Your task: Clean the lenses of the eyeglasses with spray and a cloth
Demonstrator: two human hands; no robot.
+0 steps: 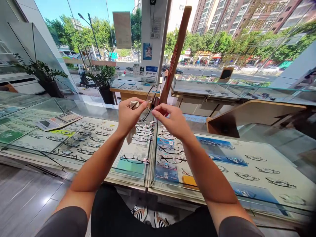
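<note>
My left hand [128, 116] is closed on a pale cleaning cloth [134, 105], whose tail hangs below my wrist. It presses the cloth against a lens of a thin dark-framed pair of glasses [149, 98] held up in front of me. My right hand [171, 119] pinches the glasses from the right, fingers together at the frame. Both hands hover above a glass display counter [103, 113] filled with several rows of spectacle frames [86, 144].
A booklet [59, 120] lies on the counter at the left. A wooden stand [247, 115] sits at the right. A tall brown post [176, 52] rises behind the hands. More glass counters [204, 87], potted plants [105, 82] and a street window lie beyond.
</note>
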